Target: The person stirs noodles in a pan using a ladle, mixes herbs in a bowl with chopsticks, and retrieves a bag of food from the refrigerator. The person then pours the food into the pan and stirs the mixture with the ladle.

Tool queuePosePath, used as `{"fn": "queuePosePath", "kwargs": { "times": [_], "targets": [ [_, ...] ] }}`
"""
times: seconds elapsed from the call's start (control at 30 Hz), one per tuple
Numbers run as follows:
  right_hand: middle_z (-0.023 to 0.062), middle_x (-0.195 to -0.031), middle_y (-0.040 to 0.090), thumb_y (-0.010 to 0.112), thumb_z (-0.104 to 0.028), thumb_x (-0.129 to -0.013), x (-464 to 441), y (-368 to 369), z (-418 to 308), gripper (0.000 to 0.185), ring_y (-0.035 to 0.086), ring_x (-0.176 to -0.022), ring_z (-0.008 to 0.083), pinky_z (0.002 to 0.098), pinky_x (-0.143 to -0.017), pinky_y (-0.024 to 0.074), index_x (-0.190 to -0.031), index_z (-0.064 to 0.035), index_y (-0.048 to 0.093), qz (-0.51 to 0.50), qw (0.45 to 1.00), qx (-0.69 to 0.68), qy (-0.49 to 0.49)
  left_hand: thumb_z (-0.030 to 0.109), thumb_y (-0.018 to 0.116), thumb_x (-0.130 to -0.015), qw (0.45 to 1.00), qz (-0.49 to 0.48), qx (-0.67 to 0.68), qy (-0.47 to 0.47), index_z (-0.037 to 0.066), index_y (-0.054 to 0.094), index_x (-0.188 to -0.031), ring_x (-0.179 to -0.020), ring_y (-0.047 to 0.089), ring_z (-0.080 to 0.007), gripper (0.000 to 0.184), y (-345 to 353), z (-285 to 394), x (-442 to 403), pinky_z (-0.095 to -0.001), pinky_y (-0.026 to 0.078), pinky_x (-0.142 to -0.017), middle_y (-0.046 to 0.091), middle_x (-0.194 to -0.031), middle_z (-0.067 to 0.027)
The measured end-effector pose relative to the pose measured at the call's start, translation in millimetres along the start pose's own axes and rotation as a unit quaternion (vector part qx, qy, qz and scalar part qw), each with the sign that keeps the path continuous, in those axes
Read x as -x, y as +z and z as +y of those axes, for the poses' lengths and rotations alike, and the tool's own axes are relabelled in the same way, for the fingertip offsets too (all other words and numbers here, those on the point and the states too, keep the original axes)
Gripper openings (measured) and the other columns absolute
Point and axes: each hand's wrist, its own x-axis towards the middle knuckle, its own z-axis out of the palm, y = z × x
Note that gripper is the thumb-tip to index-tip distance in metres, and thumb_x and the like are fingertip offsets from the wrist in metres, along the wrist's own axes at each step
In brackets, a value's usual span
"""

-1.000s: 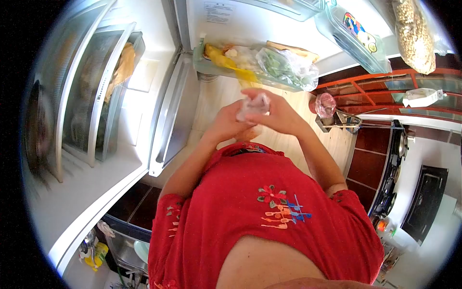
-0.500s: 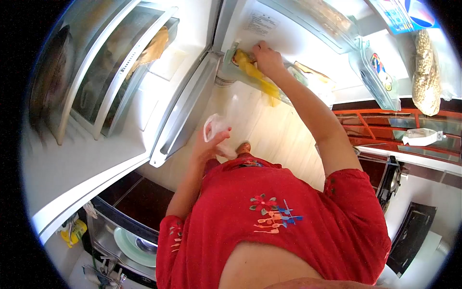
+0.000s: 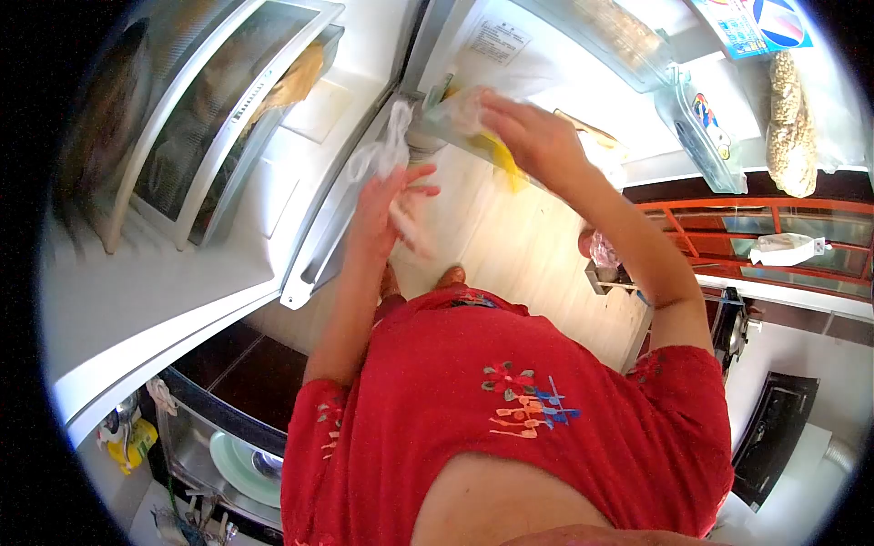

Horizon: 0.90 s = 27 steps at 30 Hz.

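My left hand (image 3: 375,218) is raised in front of the open fridge, its fingers partly spread. A thin white plastic bag (image 3: 393,150) is caught in it, with the loops standing up above the fingers. My right hand (image 3: 537,144), smeared by motion, is over the door shelf. At its fingertips is a blurred see-through plastic bag (image 3: 458,111), which the fingers appear to pinch. Below that hand a yellow bag (image 3: 506,166) shows at the shelf's edge, partly covered by the see-through bag and the hand.
Clear drawers (image 3: 200,118) fill the fridge at left. On the door at right are a door bin (image 3: 706,136), a bag of pale grains (image 3: 790,127) and a blue-and-white package (image 3: 756,27). A sink with a pale green bowl (image 3: 232,473) lies lower left.
My right hand has come up off the door shelf, with a see-through bag now at its fingers. My left hand has risen toward the fridge, carrying the white plastic bag.
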Motion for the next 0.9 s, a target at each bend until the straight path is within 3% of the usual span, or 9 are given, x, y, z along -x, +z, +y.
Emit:
{"fn": "queuePosePath", "kwargs": {
  "times": [0.13,0.27,0.37,0.43,0.6,0.7,0.77,0.83,0.9],
  "targets": [
    [0.0086,-0.112,0.057,0.061,0.003,-0.068,27,-4,-39,0.032,0.059,-0.089,0.0262,0.0339,-0.074,0.0498,-0.098,-0.0074,0.056,0.033,0.995,-0.084,-0.047,0.019,0.062,-0.081,0.992,-0.022,0.124,0.009,0.001,0.052,-0.104,-0.085,0.059,-0.0189,0.031,12,-9,-17,-0.0277,0.049,-0.072,0.061,-0.092,-0.0097],
    [0.0072,-0.122,0.050,0.058,0.006,-0.065,55,3,-51,0.038,0.051,-0.107,0.0265,0.0382,-0.087,0.0439,-0.100,-0.0069,0.055,0.004,0.992,-0.124,0.026,0.004,0.066,-0.074,0.997,0.001,0.067,0.025,0.001,0.047,-0.111,-0.087,0.059,-0.0185,0.042,17,-13,-19,-0.0311,0.049,-0.076,0.059,-0.097,-0.0091],
    [0.0096,-0.120,0.052,0.057,0.007,-0.067,65,2,-57,0.033,0.052,-0.106,0.0281,0.0383,-0.088,0.0427,-0.097,-0.0057,0.055,0.053,0.981,-0.184,0.045,0.000,0.066,-0.071,0.999,-0.011,0.041,0.010,0.000,0.048,-0.109,-0.085,0.059,-0.0189,0.041,15,-18,-21,-0.0317,0.049,-0.074,0.059,-0.097,-0.0095],
    [0.0114,-0.113,0.056,0.057,0.006,-0.070,73,0,-71,0.027,0.054,-0.102,0.0276,0.0368,-0.087,0.0426,-0.094,-0.0051,0.056,0.122,0.942,-0.280,0.137,0.003,0.064,-0.072,0.998,0.004,0.037,0.051,-0.003,0.056,-0.097,-0.079,0.059,-0.0197,0.027,31,-19,-16,-0.0313,0.050,-0.069,0.060,-0.092,-0.0109],
    [0.0109,-0.088,0.059,0.056,-0.002,-0.081,100,8,-70,0.004,0.055,-0.096,0.0227,0.0335,-0.087,0.0396,-0.084,-0.0018,0.053,0.228,0.842,-0.359,0.333,0.001,0.062,-0.073,0.998,0.049,0.016,0.037,-0.004,0.055,-0.100,-0.082,0.059,-0.0208,0.029,28,-25,-16,-0.0314,0.050,-0.071,0.060,-0.092,-0.0115],
    [0.0069,-0.086,0.061,0.059,-0.010,-0.081,130,19,-42,0.009,0.057,-0.087,0.0157,0.0296,-0.081,0.0430,-0.083,-0.0018,0.059,0.266,0.724,-0.355,0.528,-0.001,0.062,-0.073,0.998,0.057,0.008,0.029,-0.001,0.052,-0.105,-0.087,0.058,-0.0196,0.034,6,-29,-17,-0.0319,0.049,-0.077,0.059,-0.097,-0.0100],
    [0.0071,-0.093,0.060,0.055,-0.016,-0.085,168,20,0,0.016,0.054,-0.092,0.0166,0.0293,-0.084,0.0414,-0.090,-0.0016,0.058,0.383,0.563,-0.374,0.630,-0.002,0.062,-0.073,0.997,0.075,0.018,0.029,0.001,0.052,-0.106,-0.088,0.058,-0.0192,0.035,-5,-26,-12,-0.0322,0.049,-0.079,0.058,-0.099,-0.0092],
    [0.0118,-0.112,0.053,0.045,-0.026,-0.090,250,19,69,0.032,0.048,-0.105,0.0203,0.0341,-0.094,0.0364,-0.108,-0.0003,0.050,0.478,0.334,-0.480,0.655,-0.003,0.061,-0.072,0.993,0.104,0.031,0.054,0.001,0.053,-0.105,-0.088,0.058,-0.0197,0.033,-13,-15,0,-0.0323,0.049,-0.080,0.058,-0.098,-0.0096],
    [0.0095,-0.104,0.053,0.037,-0.037,-0.091,289,-12,119,0.039,0.050,-0.099,0.0238,0.0392,-0.082,0.0388,-0.108,-0.0037,0.045,0.559,0.200,-0.475,0.649,-0.005,0.058,-0.071,0.991,0.129,0.015,0.026,0.001,0.052,-0.107,-0.089,0.058,-0.0213,0.037,-40,-10,10,-0.0324,0.049,-0.081,0.058,-0.097,-0.0097]
  ]
}}
